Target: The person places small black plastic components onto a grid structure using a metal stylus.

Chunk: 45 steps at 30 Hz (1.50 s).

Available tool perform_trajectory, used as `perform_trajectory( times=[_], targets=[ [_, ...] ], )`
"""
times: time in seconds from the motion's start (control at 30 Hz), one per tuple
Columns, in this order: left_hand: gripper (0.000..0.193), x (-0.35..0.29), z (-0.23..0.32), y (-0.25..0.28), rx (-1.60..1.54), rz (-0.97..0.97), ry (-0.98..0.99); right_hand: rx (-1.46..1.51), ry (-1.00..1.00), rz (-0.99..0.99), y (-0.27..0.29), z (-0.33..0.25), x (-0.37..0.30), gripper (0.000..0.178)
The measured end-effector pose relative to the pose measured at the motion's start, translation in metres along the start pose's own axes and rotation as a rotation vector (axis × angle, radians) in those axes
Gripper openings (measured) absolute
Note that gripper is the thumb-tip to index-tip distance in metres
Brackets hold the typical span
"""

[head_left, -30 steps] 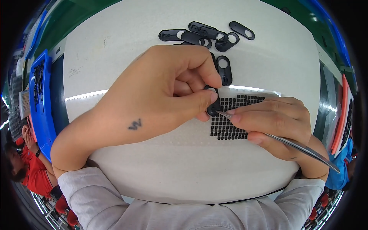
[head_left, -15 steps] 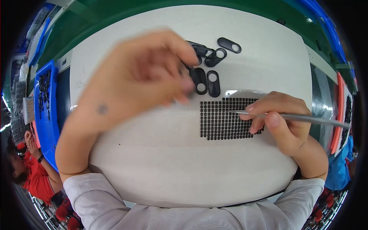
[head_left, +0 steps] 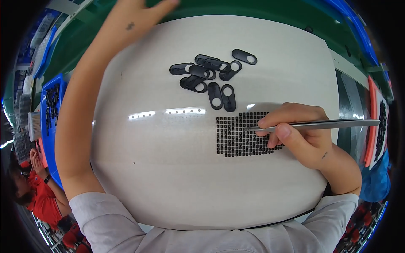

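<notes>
The black grid (head_left: 240, 139) lies left of and partly under the nearer right hand (head_left: 301, 138), its grip clamped on leftward-pointing tweezers (head_left: 337, 124); the left hand's (head_left: 137, 14) grip I cannot tell.

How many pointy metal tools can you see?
1: the metal tool, in the right hand, its tip over the grid of little black squares. Another could be hidden: the left hand is partly cut off at the top edge.

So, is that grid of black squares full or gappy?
Not full: the grid of black squares lacks pieces at both left corners. The right hand hides part of its right side.
</notes>
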State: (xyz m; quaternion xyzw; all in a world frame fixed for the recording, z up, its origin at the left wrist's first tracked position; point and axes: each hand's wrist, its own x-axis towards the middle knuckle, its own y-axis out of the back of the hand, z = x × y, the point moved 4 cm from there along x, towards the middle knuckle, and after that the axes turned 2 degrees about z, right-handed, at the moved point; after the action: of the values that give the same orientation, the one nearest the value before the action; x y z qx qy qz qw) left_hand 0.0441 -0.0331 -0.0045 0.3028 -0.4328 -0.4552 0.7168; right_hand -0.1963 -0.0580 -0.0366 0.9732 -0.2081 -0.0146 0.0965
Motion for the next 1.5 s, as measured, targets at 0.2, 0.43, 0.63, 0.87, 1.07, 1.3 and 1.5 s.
perform_trajectory(
  times=[0.2,0.43,0.63,0.87,1.07,1.3,1.5],
  targets=[
    [0.014,-0.004,0.078,-0.045,0.144,-0.618,-0.486,-0.123,-0.026,-0.057,0.001,-0.001,0.001,0.024],
    [0.013,-0.017,0.088,-0.031,0.443,-0.506,-0.584,-0.141,0.028,-0.052,0.002,-0.004,0.004,0.022],
    [0.022,-0.062,0.075,-0.003,-0.251,-0.179,-0.123,-0.207,0.062,-0.038,-0.002,-0.004,0.006,0.02],
    [0.011,-0.106,0.052,-0.031,-0.875,-0.611,0.615,-0.24,0.107,-0.048,-0.002,-0.003,0.008,0.02],
    [0.013,-0.105,0.048,-0.03,-0.891,-0.613,0.635,-0.269,0.15,-0.067,-0.004,-0.004,0.011,0.02],
    [0.015,-0.106,0.047,-0.031,-0.895,-0.593,0.589,-0.326,0.18,-0.081,-0.006,-0.005,0.011,0.024],
    [0.016,-0.107,0.047,-0.031,-0.875,-0.615,0.514,-0.316,0.163,-0.059,-0.005,-0.004,0.009,0.027]
  ],
)
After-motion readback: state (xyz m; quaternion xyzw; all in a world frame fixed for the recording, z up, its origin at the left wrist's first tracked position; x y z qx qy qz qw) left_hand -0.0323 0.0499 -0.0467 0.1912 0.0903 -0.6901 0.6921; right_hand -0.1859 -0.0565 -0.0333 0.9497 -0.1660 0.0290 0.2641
